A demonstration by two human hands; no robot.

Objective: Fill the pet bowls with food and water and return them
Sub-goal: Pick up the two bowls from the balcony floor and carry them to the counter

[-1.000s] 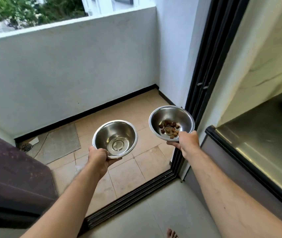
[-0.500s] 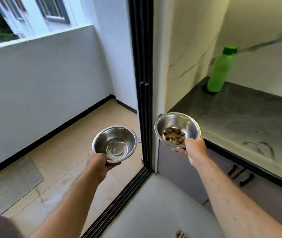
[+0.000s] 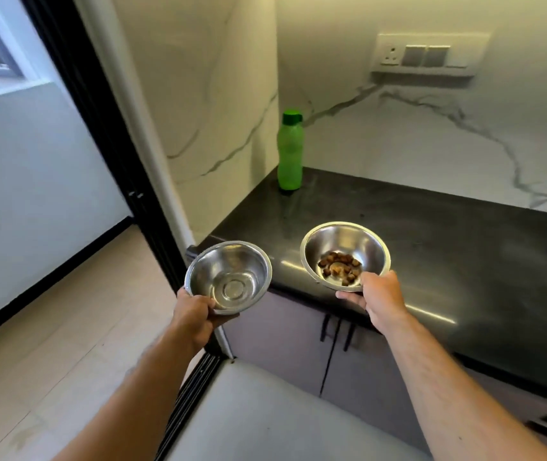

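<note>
Now both round stainless-steel bowls ride in the air by the dark stone counter (image 3: 448, 247): the left hand (image 3: 194, 314) grips the near rim of the bare steel bowl (image 3: 229, 277), and the right hand (image 3: 380, 296) pinches the rim of the steel bowl with brown kibble (image 3: 343, 256), held over the counter's front edge. Keeping both level and setting them down flat near the upright green plastic bottle (image 3: 289, 151) looks the sound way. Compared with half a second ago, the view has swung off the balcony towards the counter, so the bottle sits more centrally and a wall socket panel (image 3: 428, 56) appears.
</note>
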